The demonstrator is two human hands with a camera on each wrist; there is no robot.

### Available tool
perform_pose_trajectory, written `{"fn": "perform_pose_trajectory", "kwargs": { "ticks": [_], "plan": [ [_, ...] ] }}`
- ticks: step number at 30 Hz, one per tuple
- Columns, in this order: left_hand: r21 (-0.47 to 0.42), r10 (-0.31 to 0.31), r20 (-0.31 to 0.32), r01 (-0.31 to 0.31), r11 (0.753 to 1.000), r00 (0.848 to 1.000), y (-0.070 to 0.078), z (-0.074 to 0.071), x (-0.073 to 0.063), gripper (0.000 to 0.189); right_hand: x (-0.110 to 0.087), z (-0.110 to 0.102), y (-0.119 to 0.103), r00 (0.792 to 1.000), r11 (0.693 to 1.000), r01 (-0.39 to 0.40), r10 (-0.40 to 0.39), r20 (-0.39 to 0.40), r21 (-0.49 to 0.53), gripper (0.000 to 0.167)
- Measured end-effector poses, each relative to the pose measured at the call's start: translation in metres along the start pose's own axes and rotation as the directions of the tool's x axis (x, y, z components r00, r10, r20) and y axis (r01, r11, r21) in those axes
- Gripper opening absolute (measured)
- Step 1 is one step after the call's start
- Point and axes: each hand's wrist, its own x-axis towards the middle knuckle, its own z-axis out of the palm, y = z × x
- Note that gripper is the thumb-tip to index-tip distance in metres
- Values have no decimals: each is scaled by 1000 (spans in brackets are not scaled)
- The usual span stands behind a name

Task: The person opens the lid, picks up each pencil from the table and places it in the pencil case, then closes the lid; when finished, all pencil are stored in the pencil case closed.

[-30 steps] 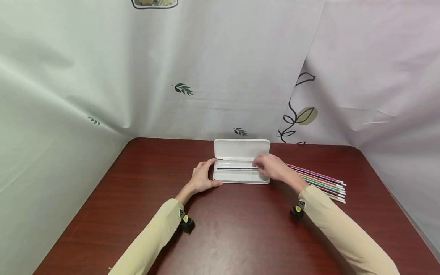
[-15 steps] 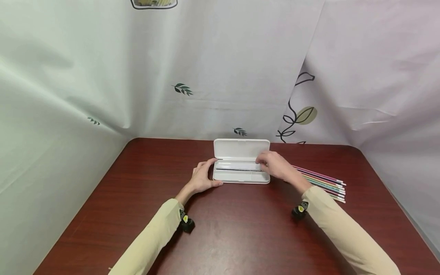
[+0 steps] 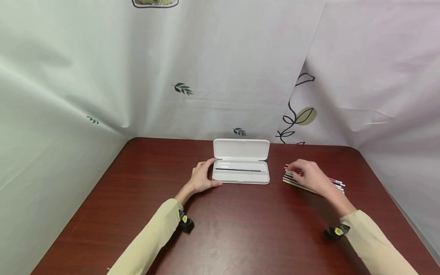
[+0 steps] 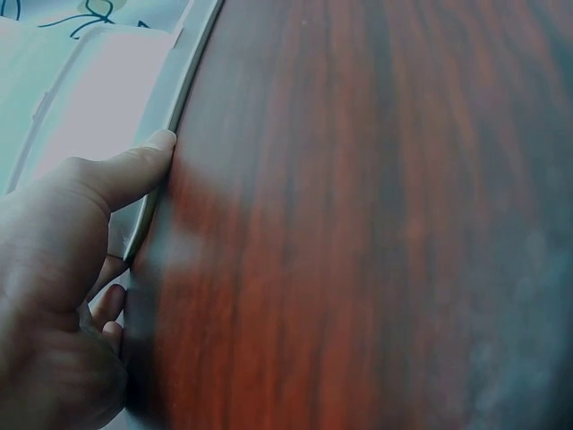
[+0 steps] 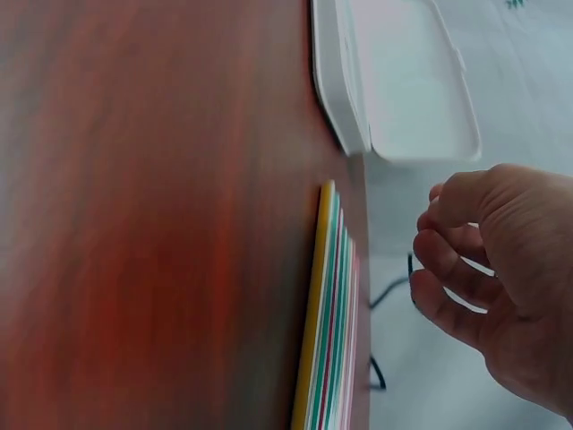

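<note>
A white pencil case (image 3: 232, 177) stands at the back of the table with its lid (image 3: 241, 149) raised. One dark pencil (image 3: 238, 169) lies lengthwise in it. My left hand (image 3: 200, 178) holds the case's left end, thumb at the front edge and fingers toward the back. In the left wrist view, the thumb (image 4: 139, 170) presses the case rim. Over a row of coloured pencils (image 3: 296, 185) to the right hovers my right hand (image 3: 311, 176), fingers loosely curled. In the right wrist view nothing shows between its fingers, and the pencils (image 5: 324, 322) lie below and beside it.
A dark reddish wooden table (image 3: 233, 229) extends toward me. White printed cloth (image 3: 220, 76) hangs behind and at both sides. The pencils' white eraser ends (image 3: 339, 185) point right, partly covered by my right arm.
My right hand has left the pencil in the case and moved right, over the row of pencils. The left hand stays on the case.
</note>
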Motion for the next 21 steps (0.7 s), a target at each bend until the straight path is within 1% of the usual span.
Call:
{"fn": "perform_pose_trajectory", "kwargs": {
  "ticks": [4,9,13,18,21],
  "plan": [
    [-1,5,-2,-5,1000,1000,0,0,0,91,-24,-14,2,1000,999,-17,17,-19,-31,23],
    [-3,17,-12,-17,1000,1000,0,1,0,90,-53,-30,3,996,991,-86,87,5,-105,26],
    [-2,19,-18,-19,1000,1000,0,1,1,89,-75,-37,6,991,980,-133,134,2,-146,27],
    [-1,11,-15,-11,1000,1000,0,1,0,89,-97,-44,10,986,970,-164,163,-17,-179,29],
    [-4,6,-8,-6,1000,1000,0,0,-1,89,-106,-47,11,980,962,-200,200,-20,-188,30]
  ]
}}
